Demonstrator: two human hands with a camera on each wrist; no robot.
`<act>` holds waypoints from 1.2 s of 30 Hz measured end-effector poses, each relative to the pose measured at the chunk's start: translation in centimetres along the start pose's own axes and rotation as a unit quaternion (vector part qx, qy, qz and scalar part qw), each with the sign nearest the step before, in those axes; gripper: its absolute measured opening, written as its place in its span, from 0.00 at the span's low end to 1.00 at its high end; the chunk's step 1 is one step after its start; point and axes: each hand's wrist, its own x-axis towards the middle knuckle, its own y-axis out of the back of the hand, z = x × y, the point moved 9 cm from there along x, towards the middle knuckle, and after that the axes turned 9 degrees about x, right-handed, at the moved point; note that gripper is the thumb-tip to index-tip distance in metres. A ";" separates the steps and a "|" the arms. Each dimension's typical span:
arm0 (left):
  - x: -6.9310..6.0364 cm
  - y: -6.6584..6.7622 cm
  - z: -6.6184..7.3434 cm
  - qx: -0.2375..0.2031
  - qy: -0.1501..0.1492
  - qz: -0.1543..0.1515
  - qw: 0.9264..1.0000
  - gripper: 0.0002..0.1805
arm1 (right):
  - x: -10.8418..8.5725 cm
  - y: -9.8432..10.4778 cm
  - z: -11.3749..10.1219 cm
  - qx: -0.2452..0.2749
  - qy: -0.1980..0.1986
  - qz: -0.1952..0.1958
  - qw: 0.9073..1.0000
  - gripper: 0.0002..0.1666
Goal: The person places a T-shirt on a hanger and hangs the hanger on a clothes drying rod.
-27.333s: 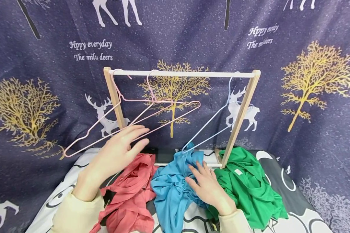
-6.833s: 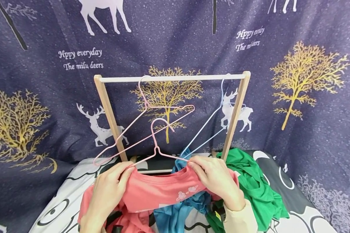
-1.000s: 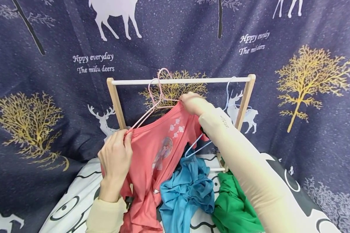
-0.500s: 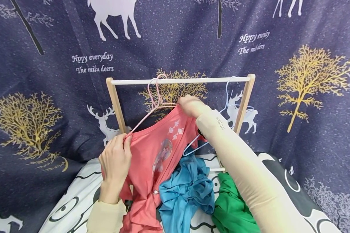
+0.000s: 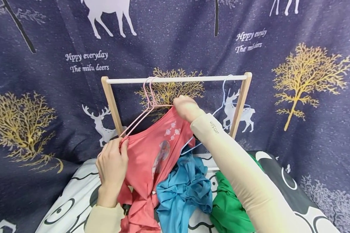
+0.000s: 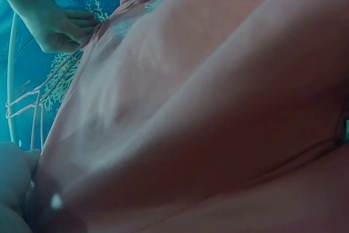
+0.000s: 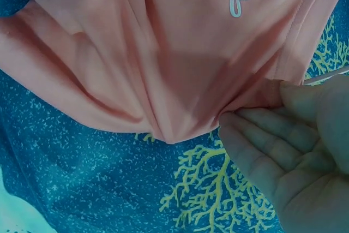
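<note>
A coral shirt [image 5: 147,149] with white trim hangs on a pink hanger [image 5: 140,121]. My left hand [image 5: 113,166] pinches the shirt and hanger at the left shoulder. At the other shoulder my right hand [image 5: 186,108] pinches the cloth between thumb and fingers, as the right wrist view shows at the fingers [image 7: 262,140]. Two pink hooks [image 5: 152,85] stand side by side at the white bar [image 5: 189,79]; which one belongs to the shirt's hanger is hard to tell. The shirt's lower part hangs bunched onto the bed.
A blue hanger [image 5: 224,94] hangs near the rack's right wooden post [image 5: 241,103], its lower end near a crumpled blue garment [image 5: 183,187]. A green garment [image 5: 228,204] lies to the right, partly behind my right sleeve. A patterned cloth [image 5: 175,38] hangs behind the rack.
Long before, the shirt lay on the bed and both pink hangers hung bare. Over the last second, the shirt's hanger came down from above the bar to bar level and shifted slightly left.
</note>
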 end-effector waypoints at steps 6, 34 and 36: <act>0.1 0.1 -0.5 0.009 -0.010 -0.020 1.000 0.14 | -0.4 0.0 -0.3 0.005 0.001 0.009 1.000 0.09; -0.8 4.0 -2.0 0.007 0.016 0.000 1.000 0.11 | -5.5 2.2 -2.8 -0.008 0.036 -0.014 0.999 0.13; -0.8 4.3 -1.4 0.005 0.008 0.008 1.000 0.11 | -6.3 2.1 -3.4 -0.002 0.045 -0.016 0.999 0.15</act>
